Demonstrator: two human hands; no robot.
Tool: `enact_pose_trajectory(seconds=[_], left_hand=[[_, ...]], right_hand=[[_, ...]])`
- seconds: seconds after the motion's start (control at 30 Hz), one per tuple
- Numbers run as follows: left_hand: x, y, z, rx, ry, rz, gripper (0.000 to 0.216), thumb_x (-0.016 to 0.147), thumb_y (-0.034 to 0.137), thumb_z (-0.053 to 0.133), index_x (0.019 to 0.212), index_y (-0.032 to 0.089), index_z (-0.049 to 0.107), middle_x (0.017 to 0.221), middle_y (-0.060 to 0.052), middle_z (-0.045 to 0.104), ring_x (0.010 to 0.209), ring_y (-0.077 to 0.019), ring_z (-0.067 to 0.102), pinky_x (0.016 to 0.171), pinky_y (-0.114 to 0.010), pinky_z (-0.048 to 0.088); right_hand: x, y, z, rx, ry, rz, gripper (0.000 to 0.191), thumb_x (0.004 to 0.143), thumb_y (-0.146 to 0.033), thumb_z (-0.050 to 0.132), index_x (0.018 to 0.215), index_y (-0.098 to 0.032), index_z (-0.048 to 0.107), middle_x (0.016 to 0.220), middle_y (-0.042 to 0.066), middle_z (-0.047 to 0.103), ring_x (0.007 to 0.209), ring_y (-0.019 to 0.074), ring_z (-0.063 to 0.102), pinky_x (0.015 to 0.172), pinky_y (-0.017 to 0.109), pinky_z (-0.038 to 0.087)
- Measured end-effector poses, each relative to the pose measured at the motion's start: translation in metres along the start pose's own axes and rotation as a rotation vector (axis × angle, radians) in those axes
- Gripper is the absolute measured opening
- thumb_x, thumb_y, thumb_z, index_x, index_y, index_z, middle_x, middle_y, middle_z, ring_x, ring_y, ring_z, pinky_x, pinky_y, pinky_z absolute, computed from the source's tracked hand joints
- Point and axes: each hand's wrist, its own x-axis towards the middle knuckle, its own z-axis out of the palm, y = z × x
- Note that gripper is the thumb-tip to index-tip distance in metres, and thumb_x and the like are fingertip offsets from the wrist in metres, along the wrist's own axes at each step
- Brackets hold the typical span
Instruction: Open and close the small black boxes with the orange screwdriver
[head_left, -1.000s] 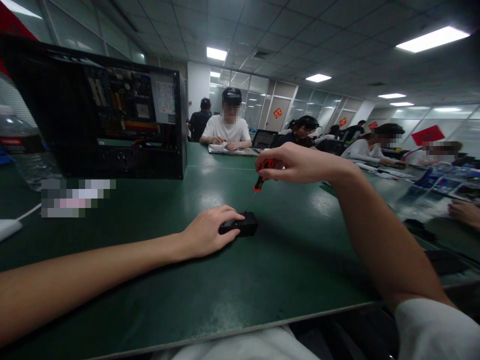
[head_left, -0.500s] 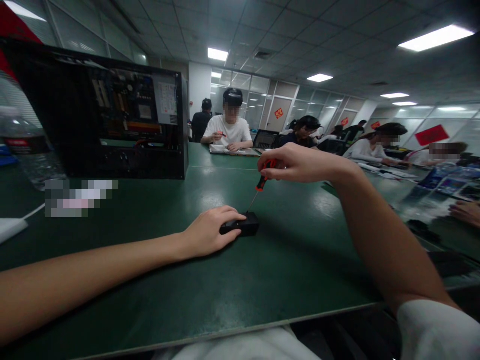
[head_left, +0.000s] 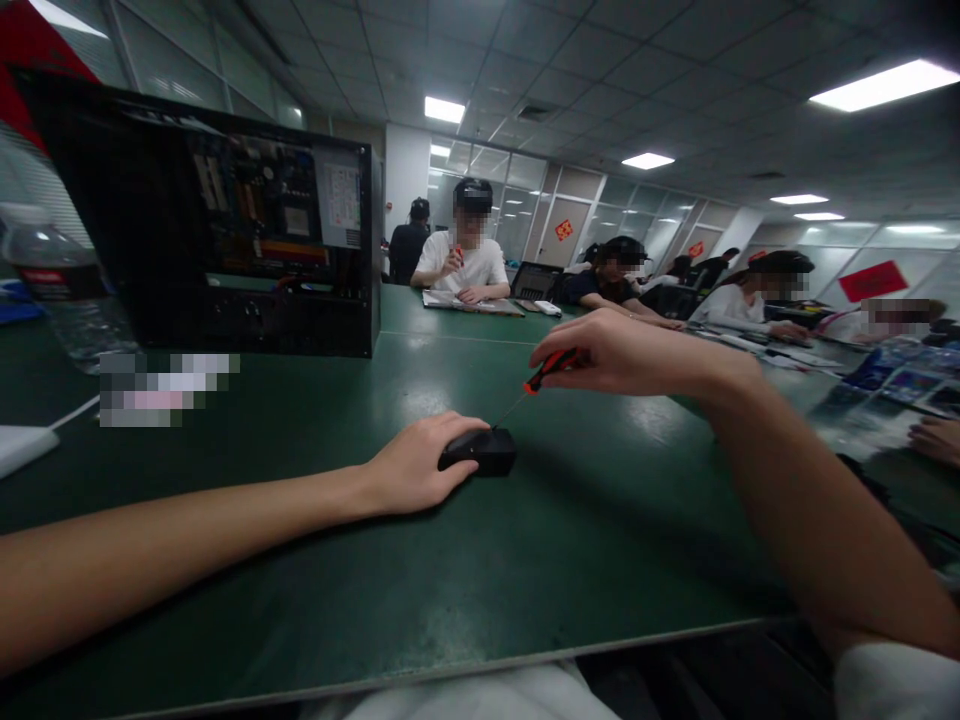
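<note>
On the green table my left hand (head_left: pixel 424 465) grips a small black box-like object (head_left: pixel 495 453), thumb on the near side and fingers over the far side. I cannot make out what kind of thing the box is. My right hand (head_left: pixel 622 355) is closed around the red and black handle of a screwdriver (head_left: pixel 553 370). The screwdriver slants down to the left, and its thin shaft ends at the top of the black box. Whether the tip sits in a screw is too small to tell.
An open computer case (head_left: pixel 255 230) stands at the back left, with a plastic bottle (head_left: pixel 64 290) beside it. A white object with a cable (head_left: pixel 26 450) lies at the left edge. Across the table sits a person in white (head_left: pixel 465 262); other people work at the right.
My right hand has moved right and slightly down, tilting the screwdriver from steep to a lower slant. My left hand and the black box stay in place.
</note>
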Motion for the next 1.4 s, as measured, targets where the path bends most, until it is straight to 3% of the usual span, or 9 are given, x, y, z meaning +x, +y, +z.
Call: enact_pose_trajectory(seconds=[0.1, 0.23, 0.33, 0.53, 0.7, 1.1, 1.4], left_hand=[[0.003, 0.002, 0.0, 0.006, 0.026, -0.077, 0.051, 0.086, 0.024, 0.069, 0.136, 0.016, 0.062, 0.127, -0.013, 0.069, 0.113, -0.029, 0.066, 0.1, -0.04, 0.05], [0.011, 0.003, 0.0, -0.062, -0.007, -0.172, 0.042, 0.087, 0.039, 0.071, 0.122, 0.016, 0.071, 0.116, -0.01, 0.074, 0.103, -0.0276, 0.069, 0.091, -0.037, 0.052], [0.015, 0.004, -0.001, -0.115, -0.037, -0.206, 0.041, 0.086, 0.044, 0.073, 0.117, 0.017, 0.073, 0.112, -0.008, 0.076, 0.101, -0.0266, 0.07, 0.088, -0.034, 0.051], [0.016, 0.002, -0.003, -0.124, -0.063, -0.217, 0.041, 0.085, 0.042, 0.074, 0.116, 0.015, 0.072, 0.109, -0.008, 0.076, 0.097, -0.0261, 0.07, 0.083, -0.033, 0.05], [0.016, 0.003, -0.004, -0.117, -0.054, -0.214, 0.04, 0.086, 0.044, 0.074, 0.115, 0.016, 0.073, 0.109, -0.008, 0.075, 0.097, -0.0262, 0.07, 0.083, -0.033, 0.05], [0.013, 0.005, -0.002, -0.133, -0.026, -0.233, 0.039, 0.086, 0.043, 0.072, 0.115, 0.017, 0.074, 0.107, -0.007, 0.077, 0.095, -0.0246, 0.07, 0.083, -0.032, 0.052], [0.013, 0.005, -0.002, -0.116, -0.017, -0.236, 0.041, 0.085, 0.044, 0.073, 0.116, 0.017, 0.074, 0.109, -0.007, 0.077, 0.096, -0.0252, 0.071, 0.084, -0.032, 0.053]], right_hand=[[-0.023, 0.017, 0.025, -0.093, 0.016, 0.018, 0.027, 0.096, -0.035, 0.059, 0.112, -0.018, 0.074, 0.098, 0.007, 0.075, 0.079, 0.0167, 0.069, 0.067, 0.026, 0.049], [-0.047, 0.041, 0.073, -0.37, 0.085, 0.012, 0.03, 0.1, -0.025, 0.051, 0.122, -0.02, 0.07, 0.105, 0.01, 0.072, 0.086, 0.0204, 0.069, 0.069, 0.029, 0.05], [-0.053, 0.054, 0.092, -0.417, 0.125, -0.049, 0.029, 0.099, -0.019, 0.047, 0.119, -0.017, 0.067, 0.106, 0.012, 0.07, 0.091, 0.0216, 0.068, 0.074, 0.031, 0.052], [-0.06, 0.056, 0.078, -0.323, 0.285, -0.214, 0.02, 0.089, -0.02, 0.054, 0.108, -0.016, 0.059, 0.089, 0.007, 0.065, 0.076, 0.0159, 0.061, 0.066, 0.026, 0.046], [-0.062, 0.044, 0.078, -0.331, 0.289, -0.324, 0.014, 0.087, -0.021, 0.053, 0.098, -0.017, 0.06, 0.077, 0.002, 0.06, 0.061, 0.0122, 0.051, 0.057, 0.025, 0.035], [-0.056, 0.047, 0.084, -0.252, 0.208, -0.305, 0.014, 0.085, -0.021, 0.052, 0.094, -0.018, 0.062, 0.077, 0.002, 0.06, 0.062, 0.0117, 0.05, 0.059, 0.025, 0.035], [-0.057, 0.046, 0.085, -0.179, 0.228, -0.285, 0.014, 0.085, -0.02, 0.051, 0.094, -0.018, 0.062, 0.076, 0.002, 0.06, 0.061, 0.0111, 0.05, 0.059, 0.024, 0.035]])
